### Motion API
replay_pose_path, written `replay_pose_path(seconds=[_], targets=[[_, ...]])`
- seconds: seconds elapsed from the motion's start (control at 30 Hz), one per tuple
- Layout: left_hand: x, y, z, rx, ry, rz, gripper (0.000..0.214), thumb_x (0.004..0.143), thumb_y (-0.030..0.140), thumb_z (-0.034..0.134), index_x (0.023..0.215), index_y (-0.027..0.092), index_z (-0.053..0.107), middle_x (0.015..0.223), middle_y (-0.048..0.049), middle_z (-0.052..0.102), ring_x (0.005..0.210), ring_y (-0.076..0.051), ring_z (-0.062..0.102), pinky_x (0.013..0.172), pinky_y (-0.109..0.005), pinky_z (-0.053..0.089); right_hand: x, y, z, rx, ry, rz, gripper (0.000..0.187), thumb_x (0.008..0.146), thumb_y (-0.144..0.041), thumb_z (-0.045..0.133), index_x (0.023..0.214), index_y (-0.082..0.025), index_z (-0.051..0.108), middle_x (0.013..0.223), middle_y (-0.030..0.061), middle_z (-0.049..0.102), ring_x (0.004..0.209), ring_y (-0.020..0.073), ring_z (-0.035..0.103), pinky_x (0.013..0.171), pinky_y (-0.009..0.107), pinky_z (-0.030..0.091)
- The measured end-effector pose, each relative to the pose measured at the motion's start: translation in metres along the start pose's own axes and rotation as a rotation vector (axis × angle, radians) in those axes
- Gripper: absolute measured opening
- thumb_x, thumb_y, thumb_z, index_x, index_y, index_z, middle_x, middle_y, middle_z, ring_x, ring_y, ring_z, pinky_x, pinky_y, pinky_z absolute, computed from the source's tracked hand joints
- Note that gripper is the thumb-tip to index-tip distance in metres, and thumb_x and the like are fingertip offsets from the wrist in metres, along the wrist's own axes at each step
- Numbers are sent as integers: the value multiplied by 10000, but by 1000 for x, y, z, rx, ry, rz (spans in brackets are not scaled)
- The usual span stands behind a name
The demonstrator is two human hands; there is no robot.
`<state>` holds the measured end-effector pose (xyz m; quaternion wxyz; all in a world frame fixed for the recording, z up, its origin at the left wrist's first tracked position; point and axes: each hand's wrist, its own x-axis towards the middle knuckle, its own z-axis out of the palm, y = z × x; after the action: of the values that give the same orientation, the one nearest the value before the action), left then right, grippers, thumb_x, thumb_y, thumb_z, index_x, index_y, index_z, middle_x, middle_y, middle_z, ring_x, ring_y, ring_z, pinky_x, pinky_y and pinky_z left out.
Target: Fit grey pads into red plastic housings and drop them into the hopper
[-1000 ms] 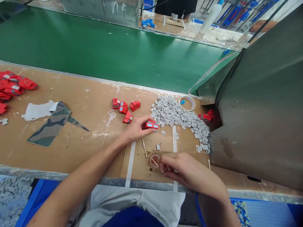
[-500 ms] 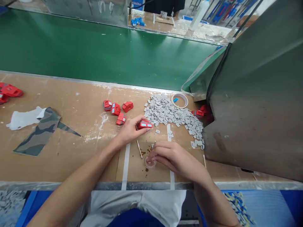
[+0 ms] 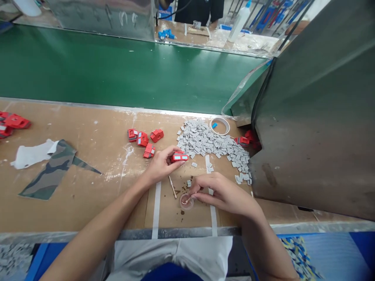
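Note:
My left hand (image 3: pixel 161 167) is closed around a red plastic toy vehicle part (image 3: pixel 179 157) with light-blue windows, held just above the table beside a heap of small grey plastic pieces (image 3: pixel 202 136). My right hand (image 3: pixel 216 191) pinches a short, thin cotton swab (image 3: pixel 189 200), its tip down in a small clear round cup (image 3: pixel 182 206). Most of this swab is hidden by the fingers. Another cotton swab (image 3: pixel 172 187) lies left of the cup, among brown wet spots. A single grey piece (image 3: pixel 189 183) rests just above the cup.
Several red parts (image 3: pixel 142 138) sit left of the heap, more (image 3: pixel 16 121) at far left. A tape roll (image 3: pixel 220 126) touches the heap's back. Camouflage cloth (image 3: pixel 49 171) lies left. A metal housing (image 3: pixel 310 128) bounds the right; a green belt (image 3: pixel 117 70) runs behind.
My right hand has drawn slightly up and right from the cup, and the swab tip now shows. My left hand keeps the red part in nearly the same place. The view has shifted slightly.

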<state>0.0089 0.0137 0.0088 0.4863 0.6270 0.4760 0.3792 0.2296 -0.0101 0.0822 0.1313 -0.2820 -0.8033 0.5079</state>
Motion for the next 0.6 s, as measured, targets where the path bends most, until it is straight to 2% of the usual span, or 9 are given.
replay_pose_path(seconds=[0.13, 0.27, 0.33, 0.43, 0.53, 0.6], targets=[[-4, 7, 4, -66, 1, -1, 275, 820, 283, 696, 1062, 185, 610, 980, -58, 746, 889, -193, 710, 793, -300, 563, 1, 7, -6, 61, 22, 91, 152, 943, -271, 623, 851, -166, 683, 774, 21, 724, 685, 128, 643, 632, 235, 477], [-7, 10, 10, -76, -19, -5, 237, 822, 273, 693, 1023, 168, 625, 932, -55, 731, 854, -185, 697, 763, -280, 555, -3, 13, -15, 198, 145, 97, 188, 922, -322, 656, 823, -167, 693, 786, 34, 732, 710, 133, 650, 659, 246, 497], [-7, 8, 12, -30, -28, 15, 215, 823, 262, 695, 1009, 168, 639, 921, -50, 728, 839, -181, 690, 756, -276, 548, -5, 15, -18, 260, 250, 64, 196, 910, -336, 674, 804, -171, 691, 773, 35, 730, 694, 133, 649, 638, 246, 500], [-7, 4, 13, 94, -28, 61, 168, 838, 239, 677, 995, 186, 654, 892, -28, 731, 786, -168, 673, 721, -268, 525, -6, 19, -16, 282, 474, 43, 180, 902, -329, 689, 798, -182, 681, 787, 43, 737, 701, 147, 666, 621, 255, 516], [-8, 4, 13, 204, -37, 80, 136, 850, 210, 651, 986, 200, 653, 871, -13, 729, 754, -162, 666, 688, -259, 500, -1, 23, -8, 157, 701, 38, 158, 900, -315, 684, 797, -194, 682, 807, 55, 751, 743, 174, 692, 635, 278, 533], [-9, 5, 14, 238, -41, 78, 127, 851, 191, 638, 977, 202, 646, 874, -13, 726, 763, -166, 671, 684, -256, 494, 4, 25, -2, 50, 787, 31, 136, 902, -303, 673, 814, -200, 690, 837, 60, 764, 772, 187, 707, 668, 296, 547]])
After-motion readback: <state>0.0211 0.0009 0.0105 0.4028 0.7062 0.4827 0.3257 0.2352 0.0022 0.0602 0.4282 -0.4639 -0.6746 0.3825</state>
